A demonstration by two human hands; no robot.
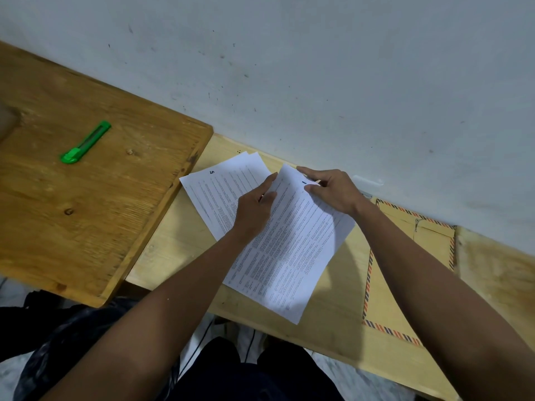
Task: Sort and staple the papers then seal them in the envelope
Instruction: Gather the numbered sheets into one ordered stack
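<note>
Pinching the far edge of the top sheet (289, 241), the right hand (333, 192) has its grip pressed together on the paper, thumb on the printed face and forefinger stretched along the sheet's far corner near a handwritten mark. At about nine o'clock from it, the left hand (254, 209) curls its fingers round the sheet's left edge, thumb on top, so its grip too is closed on that same sheet. That sheet is covered with fine printed lines and tables and slants from the hands back toward the person, its near corner reaching the near edge of the pale tabletop (173, 250). Under it and fanned out toward ten o'clock lie more papers (214, 195), the uppermost marked with a handwritten 5 near its far edge; how many sheets lie there cannot be told. At three o'clock from the papers a brown envelope (385, 287) with a red-and-blue striped border lies flat on the tabletop, partly hidden by the right forearm. At nine o'clock, a darker wooden board (86, 212) overlaps the tabletop's left end and carries a green cutter (85, 142) at about ten o'clock, well apart from the papers. A grey-white wall (318, 68) runs along the far side.
</note>
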